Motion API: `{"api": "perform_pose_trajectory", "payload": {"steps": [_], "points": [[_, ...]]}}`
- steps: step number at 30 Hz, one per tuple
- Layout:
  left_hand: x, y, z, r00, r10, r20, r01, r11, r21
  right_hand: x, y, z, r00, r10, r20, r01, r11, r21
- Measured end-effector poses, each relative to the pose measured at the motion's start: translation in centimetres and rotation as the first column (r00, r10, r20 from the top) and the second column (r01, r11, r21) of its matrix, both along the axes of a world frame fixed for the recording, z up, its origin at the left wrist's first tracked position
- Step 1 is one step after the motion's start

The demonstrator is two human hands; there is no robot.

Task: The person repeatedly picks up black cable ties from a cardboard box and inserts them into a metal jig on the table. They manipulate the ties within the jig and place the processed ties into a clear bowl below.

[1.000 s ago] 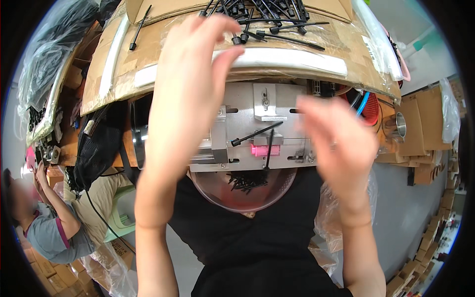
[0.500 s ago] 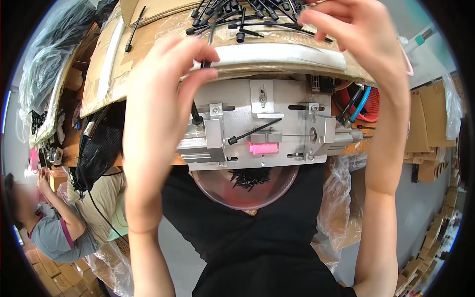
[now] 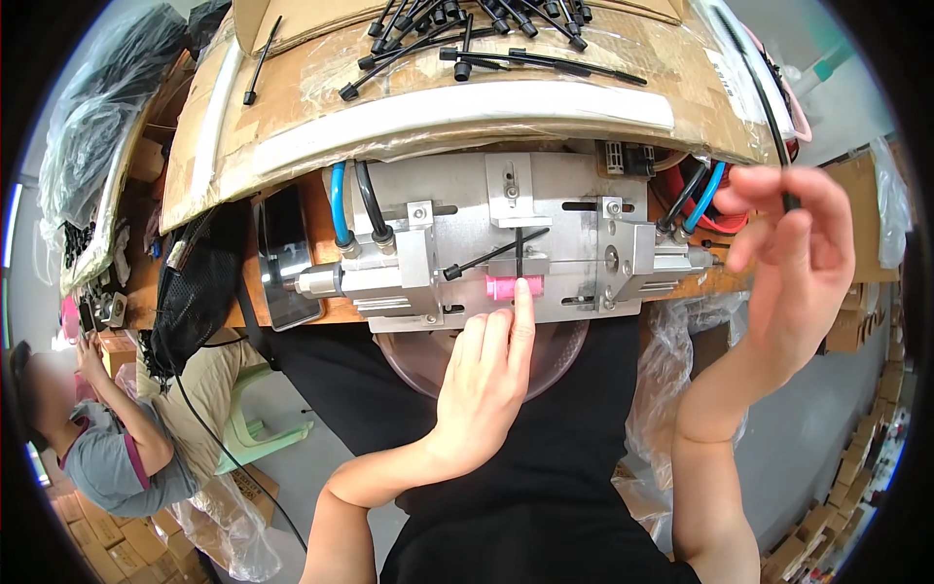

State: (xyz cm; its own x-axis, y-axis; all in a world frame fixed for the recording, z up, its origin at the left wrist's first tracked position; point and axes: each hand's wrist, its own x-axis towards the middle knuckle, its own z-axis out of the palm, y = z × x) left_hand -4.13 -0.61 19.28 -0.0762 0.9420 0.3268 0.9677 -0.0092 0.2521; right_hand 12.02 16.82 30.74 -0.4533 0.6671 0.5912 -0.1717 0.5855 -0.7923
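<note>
My left hand (image 3: 484, 375) reaches over the front of a metal fixture (image 3: 574, 238), index finger stretched out and the others bent. Its fingertip rests on a pink sleeve-like piece (image 3: 501, 287). Just beyond that fingertip a short dark rod (image 3: 519, 251) lies front to back. A thin black stick with a capped end (image 3: 477, 266) slants across the fixture. Raised on the right, my right hand (image 3: 803, 263) pinches a long thin black stick (image 3: 764, 97) by its lower end.
Several black capped sticks (image 3: 462, 39) lie on a taped cardboard surface (image 3: 321, 92) behind the fixture. A clear bowl (image 3: 564, 360) sits below its front edge. Blue and black hoses (image 3: 340, 204) enter the fixture. A phone (image 3: 286, 258) lies to the left; another person (image 3: 122, 438) sits further left.
My left hand has come down from the cardboard to the pink piece. My right hand has moved right and nearer from the pile, bringing a black stick. A short rod now stretches over the fixture's middle.
</note>
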Motion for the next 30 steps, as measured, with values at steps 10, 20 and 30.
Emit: {"api": "perform_pose_trajectory", "payload": {"steps": [10,20,30], "points": [[-0.2,-0.7,1.3,0.996,0.001,0.093,0.007,0.996,-0.087,-2.2,-9.2,-10.2,0.926,-0.161,0.341,0.106,0.979,0.173],[-1.4,-3.7,4.1,0.95,0.049,0.309,-0.042,0.999,-0.029,-5.1,-10.0,-12.8,0.876,-0.175,0.45,0.031,0.951,0.308],[-12.9,12.2,10.4,0.985,-0.108,0.134,0.045,0.913,0.406,-9.7,3.4,0.3,0.844,-0.489,0.218,0.129,0.581,0.803]]}}
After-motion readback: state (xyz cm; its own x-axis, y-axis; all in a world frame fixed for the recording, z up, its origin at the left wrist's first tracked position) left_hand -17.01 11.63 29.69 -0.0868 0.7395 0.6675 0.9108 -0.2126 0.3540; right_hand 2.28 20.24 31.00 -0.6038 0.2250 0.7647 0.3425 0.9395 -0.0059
